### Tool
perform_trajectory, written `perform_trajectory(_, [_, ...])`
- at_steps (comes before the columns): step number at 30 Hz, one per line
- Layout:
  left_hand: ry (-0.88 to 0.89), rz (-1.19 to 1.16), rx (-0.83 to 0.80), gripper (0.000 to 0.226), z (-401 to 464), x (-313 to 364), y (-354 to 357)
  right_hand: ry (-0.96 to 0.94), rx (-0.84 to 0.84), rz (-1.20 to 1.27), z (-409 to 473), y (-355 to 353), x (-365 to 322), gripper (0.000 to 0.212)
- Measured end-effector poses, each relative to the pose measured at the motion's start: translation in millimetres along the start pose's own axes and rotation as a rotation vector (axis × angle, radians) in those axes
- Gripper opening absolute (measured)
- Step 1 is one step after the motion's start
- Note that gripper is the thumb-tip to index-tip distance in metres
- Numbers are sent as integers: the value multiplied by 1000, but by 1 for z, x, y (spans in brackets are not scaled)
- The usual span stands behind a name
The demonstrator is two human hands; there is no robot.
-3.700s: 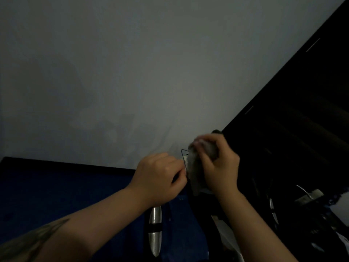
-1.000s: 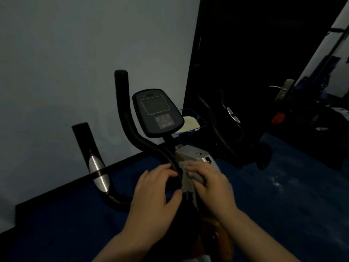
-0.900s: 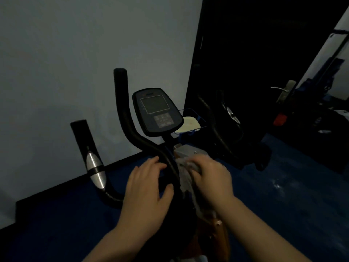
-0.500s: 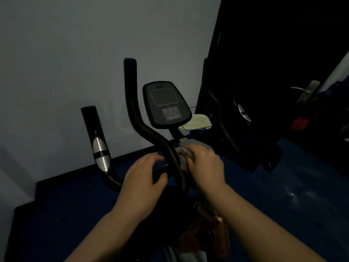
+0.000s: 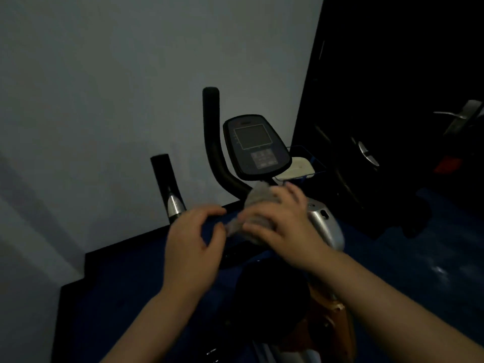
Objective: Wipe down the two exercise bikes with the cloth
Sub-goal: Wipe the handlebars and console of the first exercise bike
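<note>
An exercise bike stands in front of me with a dark console [image 5: 256, 146], black handlebars [image 5: 214, 142] and a silver frame housing [image 5: 323, 226]. My right hand [image 5: 284, 226] presses a grey cloth [image 5: 258, 199] against the handlebar stem just below the console. My left hand [image 5: 192, 241] hovers beside it, fingers spread and curled, holding nothing. A second bike [image 5: 364, 153] shows dimly in the dark to the right, only its silver handle grip plain. The room is dim.
A grey wall [image 5: 131, 87] rises behind the bike, with a black skirting and blue floor [image 5: 123, 289] below. A white object in a blue wire basket [image 5: 301, 167] sits behind the console. A door handle [image 5: 454, 115] shows at far right.
My right hand has carried the cloth up the stem toward the console. My left hand has come off the handlebar and opened. The view has shifted slightly.
</note>
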State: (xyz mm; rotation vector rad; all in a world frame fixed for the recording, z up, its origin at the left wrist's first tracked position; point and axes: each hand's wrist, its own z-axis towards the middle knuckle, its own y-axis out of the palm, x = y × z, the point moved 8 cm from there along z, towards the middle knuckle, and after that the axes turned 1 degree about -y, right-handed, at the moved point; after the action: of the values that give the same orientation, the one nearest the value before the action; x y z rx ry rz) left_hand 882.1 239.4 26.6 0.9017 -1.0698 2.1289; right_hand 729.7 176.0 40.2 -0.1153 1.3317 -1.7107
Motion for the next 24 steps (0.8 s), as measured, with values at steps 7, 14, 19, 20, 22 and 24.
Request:
perform_trajectory(7, [157, -11, -20, 28, 53, -25, -47, -196, -452, -146, -14, 22, 8, 39])
perform_trajectory(14, [489, 158, -28, 23, 97, -23, -40, 159, -596, 0, -2, 66, -25, 40])
perform_trajectory(19, [475, 205, -91, 29, 114, -43, -34, 376, -445, -159, -12, 51, -26, 40])
perform_trajectory(20, [481, 209, -80, 29, 114, -45, -35, 395, -369, -239, -10, 55, -36, 38])
perform_trajectory(22, [497, 194, -54, 27, 113, -43, -35, 392, -206, -380, -6, 74, -65, 42])
perform_trajectory(24, [501, 174, -42, 27, 113, -42, -35, 389, -185, -404, -2, 84, -84, 47])
